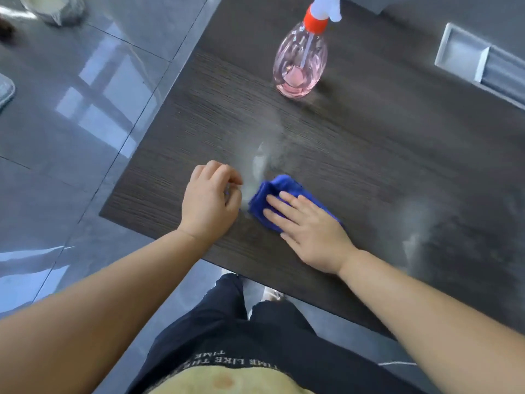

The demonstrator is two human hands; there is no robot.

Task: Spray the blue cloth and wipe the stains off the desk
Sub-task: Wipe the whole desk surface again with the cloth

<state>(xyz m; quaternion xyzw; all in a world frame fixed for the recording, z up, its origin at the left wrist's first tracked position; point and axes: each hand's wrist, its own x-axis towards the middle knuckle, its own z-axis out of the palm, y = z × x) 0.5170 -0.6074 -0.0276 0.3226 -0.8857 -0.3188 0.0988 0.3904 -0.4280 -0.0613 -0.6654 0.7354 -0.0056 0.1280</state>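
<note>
**A:** In the head view, where is the cloth?

**B:** The blue cloth lies bunched on the desk under the right hand. Its fingers are straight and flat, pressing down rather than gripping.

**A:** And the other hand?

**B:** The left hand rests just beside the cloth, fingers loosely curled, holding nothing.

**A:** How far along is it?

**B:** The spray bottle stands upright well beyond the fingertips, so spraying looks done. Wiping seems underway. A pale smear sits just past the right fingertips, and a hazy patch lies well apart from the fingers, back on the wrist side. Both look left to wipe.
</note>
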